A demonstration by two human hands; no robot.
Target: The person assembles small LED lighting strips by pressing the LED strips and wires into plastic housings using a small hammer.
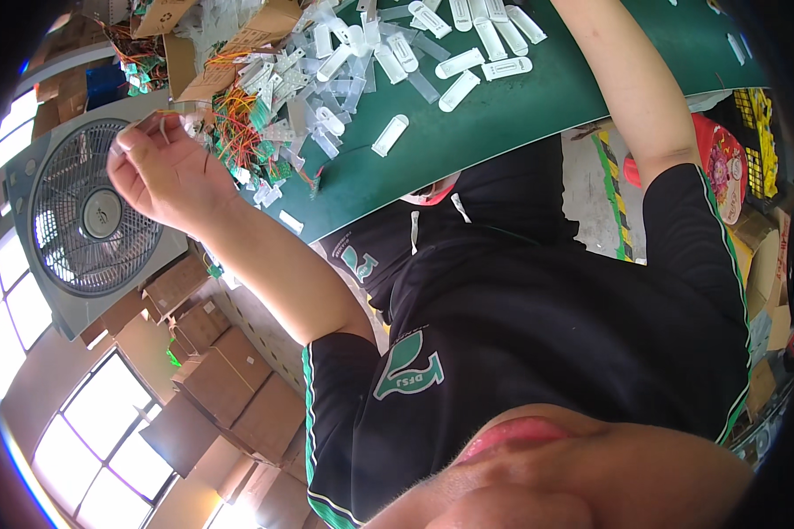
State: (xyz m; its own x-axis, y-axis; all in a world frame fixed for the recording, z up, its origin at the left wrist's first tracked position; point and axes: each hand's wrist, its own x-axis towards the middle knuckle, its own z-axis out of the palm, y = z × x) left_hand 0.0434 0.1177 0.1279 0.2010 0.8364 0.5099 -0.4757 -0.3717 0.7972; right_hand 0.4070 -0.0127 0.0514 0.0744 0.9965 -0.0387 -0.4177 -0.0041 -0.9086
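The person [582, 291] is nearest; left hand [166, 172] half closed, can't tell if holding anything; right hand out of sight; tangled wires [235, 122] want gentle pulling.

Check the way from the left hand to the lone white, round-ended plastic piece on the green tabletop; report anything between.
In this view, a tangle of red and orange wires and scattered translucent plastic strips lie between the left hand and the white, round-ended plastic piece. The hand's height above them is unclear.
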